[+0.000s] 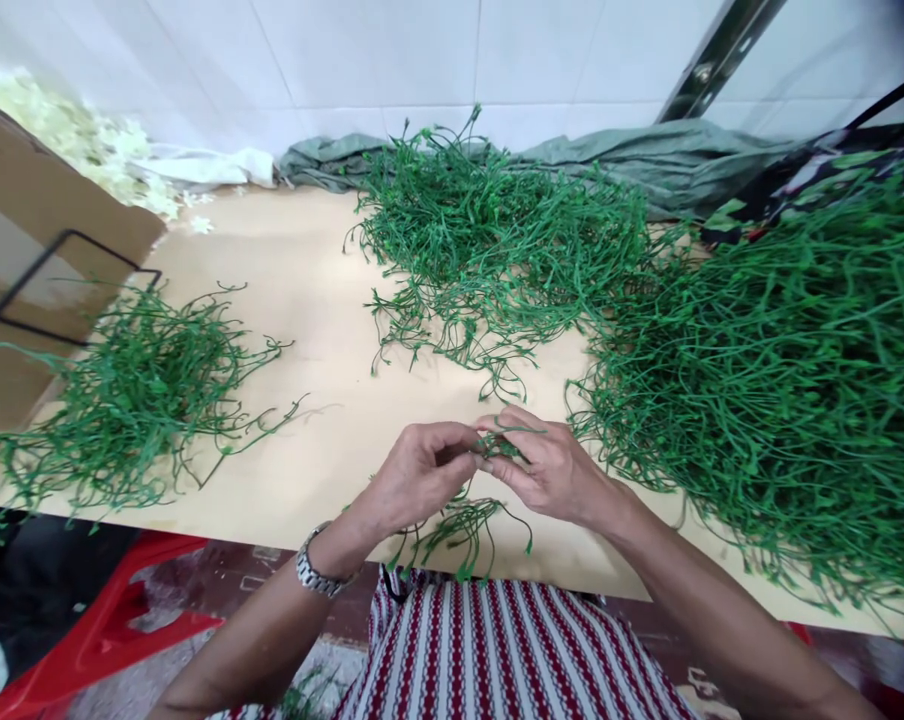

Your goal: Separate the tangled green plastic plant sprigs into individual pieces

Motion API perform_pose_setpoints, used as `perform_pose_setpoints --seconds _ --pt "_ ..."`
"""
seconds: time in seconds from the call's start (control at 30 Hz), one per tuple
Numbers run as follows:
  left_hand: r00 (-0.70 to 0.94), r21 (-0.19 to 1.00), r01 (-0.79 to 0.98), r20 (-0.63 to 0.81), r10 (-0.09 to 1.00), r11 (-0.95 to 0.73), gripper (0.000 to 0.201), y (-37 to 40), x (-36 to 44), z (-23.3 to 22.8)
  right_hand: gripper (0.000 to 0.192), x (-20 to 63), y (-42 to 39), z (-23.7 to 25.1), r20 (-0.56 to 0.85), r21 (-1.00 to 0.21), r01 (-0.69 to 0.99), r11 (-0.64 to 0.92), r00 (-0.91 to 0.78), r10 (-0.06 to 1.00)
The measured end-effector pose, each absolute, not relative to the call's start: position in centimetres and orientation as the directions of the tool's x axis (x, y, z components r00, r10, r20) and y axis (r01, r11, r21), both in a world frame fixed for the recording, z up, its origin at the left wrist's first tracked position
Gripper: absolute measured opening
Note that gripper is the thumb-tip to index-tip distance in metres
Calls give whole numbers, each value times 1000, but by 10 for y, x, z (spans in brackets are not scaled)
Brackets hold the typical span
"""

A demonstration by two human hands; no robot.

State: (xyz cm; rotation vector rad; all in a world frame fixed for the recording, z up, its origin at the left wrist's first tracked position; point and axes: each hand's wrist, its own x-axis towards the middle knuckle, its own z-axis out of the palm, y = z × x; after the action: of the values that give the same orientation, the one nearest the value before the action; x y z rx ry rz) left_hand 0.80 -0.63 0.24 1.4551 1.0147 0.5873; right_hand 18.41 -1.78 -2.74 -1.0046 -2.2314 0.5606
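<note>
Currently in work: a green sprig [501, 443], pinched between both hands near the front edge of the table [309, 300].
Left hand: fingertips [473, 462] closed on the sprig from the left; thumb and forefinger curve into a ring.
Right hand: thumb and fingers clamped on the sprig from the right; one thin stem lies across the fingers.
Hands: left [426, 475] and right [553, 468] meet at the fingertips.
Small bunch: loose stems [456, 530] on the table, just below the hands, close to the striped garment [504, 650].
Left pile: green stems [137, 390] beside the box [54, 190] and its black wire frame [111, 254]; some overhang the table edge.
Centre pile: green stems [489, 220] beyond the hands, in front of the green cloth [722, 160].
Right pile: green stems [789, 370], the largest heap, touching the centre pile.
Far left corner: white blossoms [77, 135] behind the box.
Left wrist: metal watch [315, 565].
</note>
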Motion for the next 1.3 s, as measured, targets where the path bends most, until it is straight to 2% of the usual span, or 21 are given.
perform_pose_setpoints --seconds 0.1,0.17,0.33,0.43,0.53,0.67,0.8,0.93,1.07,1.3 --pt "474 978 26 -195 859 207 9 -7 11 -2 24 181 -21 -32 395 -644 455 615 -492 776" --pt "471 960 -53 -219 854 275 7 -7 13 -5 26 179 -23 -34 410 -659 441 610 -469 782" --pt "477 948 -30 -264 838 315 9 -6 14 -8 43 175 -28 -36 457 -673 437 597 -389 800" --pt "459 979 80 -202 865 186 14 -6 14 -10 41 172 -28 -34 455 -702 430 567 -343 822" --pt "435 956 282 -53 899 -80 17 -7 15 -9 34 171 -27 -33 430 -720 455 524 -299 852" --pt "458 752 556 79 885 -355 18 -6 15 -4 33 174 -27 -33 415 -656 536 532 -332 847" --pt "583 589 657 -1 813 -471 21 -2 16 1 30 179 -27 -34 374 -503 656 563 -421 826" --pt "657 453 682 -33 754 -574 21 -1 16 6 20 183 -24 -28 312 -346 712 611 -527 791" --pt "764 355 611 -33 644 -707 16 -2 13 8 19 189 -20 -21 313 -294 597 746 -677 666" --pt "875 442 447 -36 482 -778 18 -3 4 7 18 192 -19 -10 232 -257 463 848 -823 519"
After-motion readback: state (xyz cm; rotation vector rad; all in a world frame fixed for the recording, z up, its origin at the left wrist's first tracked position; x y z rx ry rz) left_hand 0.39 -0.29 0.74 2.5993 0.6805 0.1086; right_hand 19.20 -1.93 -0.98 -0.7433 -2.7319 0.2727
